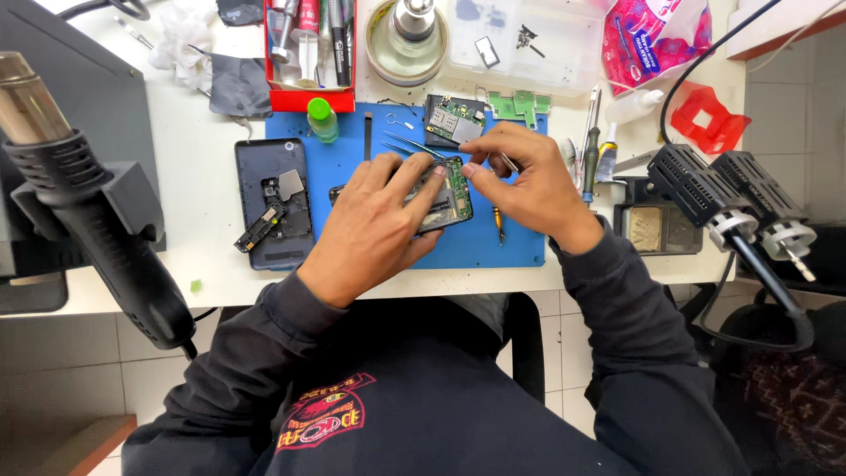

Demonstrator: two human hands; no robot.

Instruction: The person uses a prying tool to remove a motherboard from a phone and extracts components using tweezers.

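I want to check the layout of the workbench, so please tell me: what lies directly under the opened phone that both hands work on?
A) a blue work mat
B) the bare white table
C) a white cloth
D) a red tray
A: the opened phone, steadied by the left hand and touched by the right hand, lies on the blue work mat, which covers that part of the white table.

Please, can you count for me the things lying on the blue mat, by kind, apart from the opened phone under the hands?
On the blue mat:
Tweezers: 1
Green circuit boards: 1
Screwdrivers: 1
Black strips: 1
Small metal rings: 1
Total: 5
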